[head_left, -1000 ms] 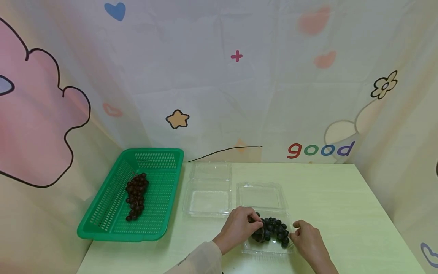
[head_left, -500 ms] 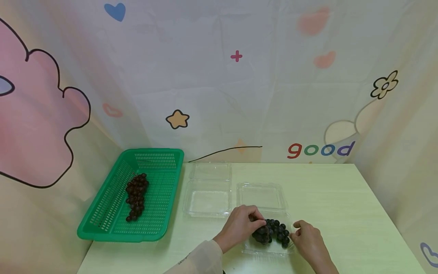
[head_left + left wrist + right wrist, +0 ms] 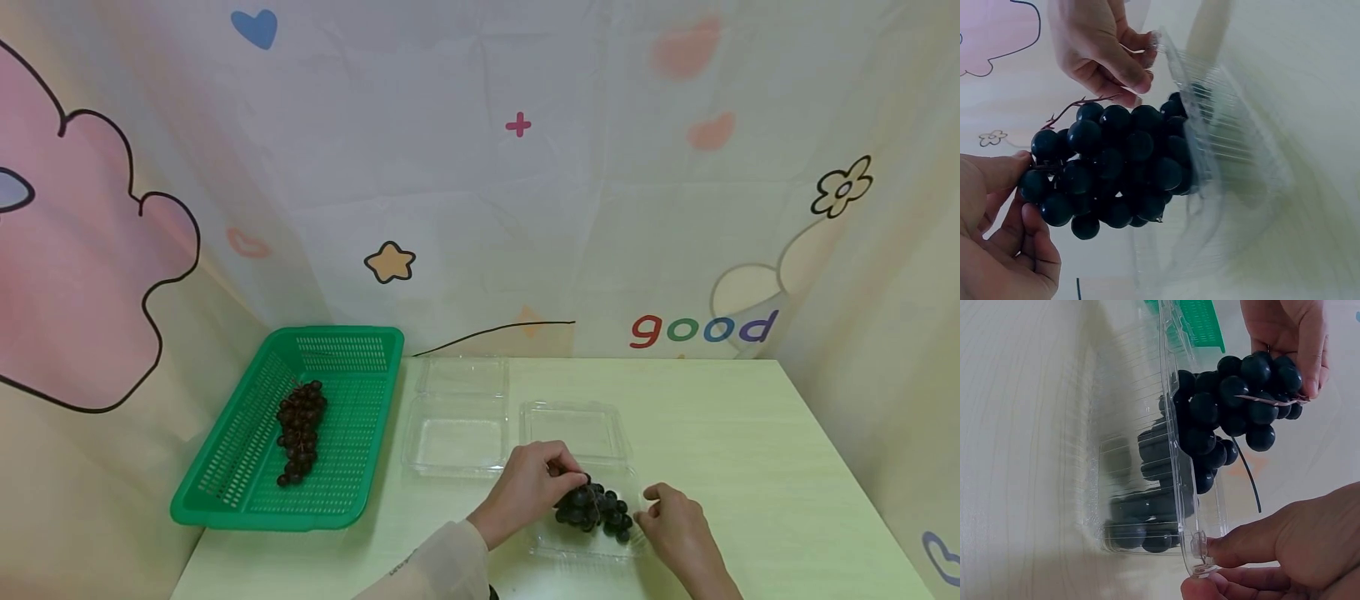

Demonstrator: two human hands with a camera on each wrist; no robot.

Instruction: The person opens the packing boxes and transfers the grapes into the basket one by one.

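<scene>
My left hand (image 3: pixel 528 485) pinches the stem end of a bunch of dark grapes (image 3: pixel 588 507). In the left wrist view, the bunch (image 3: pixel 1110 165) hangs over the rim of a clear plastic clamshell box (image 3: pixel 1210 187), and a bare reddish stem sticks out at its side. Its lower grapes sit inside the box base, as seen through the wall in the right wrist view. With thumb and fingers, my right hand (image 3: pixel 1272 550) pinches the box's rim at a corner. The hinged lid (image 3: pixel 573 425) lies folded back behind the base.
To the left stands a green plastic basket (image 3: pixel 356 475) with a bunch of reddish-brown grapes (image 3: pixel 302 429) in it. A second clear clamshell box (image 3: pixel 457 442) lies open between basket and first box. A printed curtain (image 3: pixel 480 183) hangs behind the table (image 3: pixel 750 433).
My left hand has shifted slightly up and to the right, and the near end of the dark grapes has moved with it. My right hand stays at the box's corner.
</scene>
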